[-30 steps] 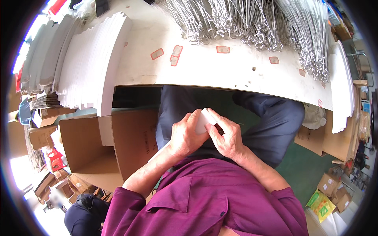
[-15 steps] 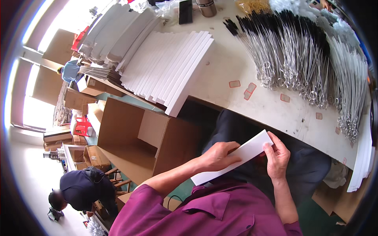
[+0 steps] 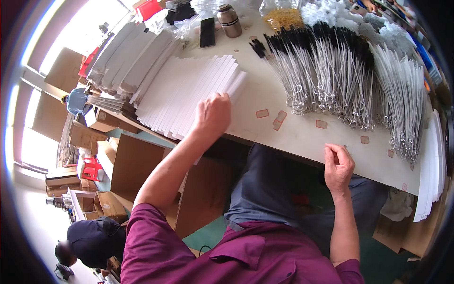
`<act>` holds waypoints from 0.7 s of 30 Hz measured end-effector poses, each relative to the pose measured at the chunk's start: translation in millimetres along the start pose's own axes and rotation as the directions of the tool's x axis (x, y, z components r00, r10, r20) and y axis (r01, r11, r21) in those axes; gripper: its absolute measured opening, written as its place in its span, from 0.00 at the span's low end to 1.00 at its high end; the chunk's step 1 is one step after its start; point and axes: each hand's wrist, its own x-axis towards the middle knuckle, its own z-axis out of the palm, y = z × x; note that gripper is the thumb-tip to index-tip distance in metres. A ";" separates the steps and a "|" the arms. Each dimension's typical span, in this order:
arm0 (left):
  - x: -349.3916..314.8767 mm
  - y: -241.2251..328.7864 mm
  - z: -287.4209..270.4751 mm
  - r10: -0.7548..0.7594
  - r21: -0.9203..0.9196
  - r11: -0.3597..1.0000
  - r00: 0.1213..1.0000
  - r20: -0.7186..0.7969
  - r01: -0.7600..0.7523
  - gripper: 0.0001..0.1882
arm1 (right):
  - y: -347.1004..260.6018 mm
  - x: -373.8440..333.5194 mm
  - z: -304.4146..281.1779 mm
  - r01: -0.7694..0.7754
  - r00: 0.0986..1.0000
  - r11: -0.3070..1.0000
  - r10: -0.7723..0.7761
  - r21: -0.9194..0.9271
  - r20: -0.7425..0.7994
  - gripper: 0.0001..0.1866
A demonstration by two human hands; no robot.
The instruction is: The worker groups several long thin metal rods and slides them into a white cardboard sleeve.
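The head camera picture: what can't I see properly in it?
Head view: what lies right under the left hand at the white strips; the hand covers it.
Head view: whether the right hand has something tiny inside; the way it curls hides that.
Head view: part of the big cardboard box; the left forearm covers it.
Head view: all of the person in dark clothes; the bottom edge cuts them off.

One phone (image 3: 207, 32) and one metal flask (image 3: 231, 23) show.
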 end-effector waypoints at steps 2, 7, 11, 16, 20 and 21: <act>19.3 -9.0 11.5 0.001 0.138 0.990 1.000 -0.009 0.000 0.11 | -1.9 -0.3 2.1 0.082 0.997 0.997 -0.083 -0.011 -0.012 0.03; 16.6 -8.6 7.1 0.076 -0.002 0.997 0.975 -0.210 -0.078 0.17 | -0.6 -2.2 1.0 0.042 0.999 0.999 -0.042 0.020 0.012 0.03; -15.8 -18.6 -18.2 -0.046 -0.308 0.948 0.922 -0.385 -0.082 0.25 | 6.3 -4.1 0.1 0.093 0.996 0.995 -0.093 -0.029 -0.013 0.03; -99.1 -39.7 -29.5 -0.297 -0.508 0.859 0.872 -0.390 0.066 0.31 | 5.4 -5.6 -1.2 0.080 0.997 0.997 -0.080 -0.018 0.009 0.03; -148.2 -34.4 1.8 -0.213 -0.366 0.926 0.927 -0.308 0.091 0.38 | 8.4 -5.4 3.5 0.129 0.992 0.991 -0.128 -0.035 0.015 0.03; -147.7 -32.3 11.2 -0.232 -0.380 0.920 0.915 -0.329 0.097 0.36 | 6.6 -6.1 1.0 0.144 0.990 0.988 -0.143 -0.059 0.012 0.03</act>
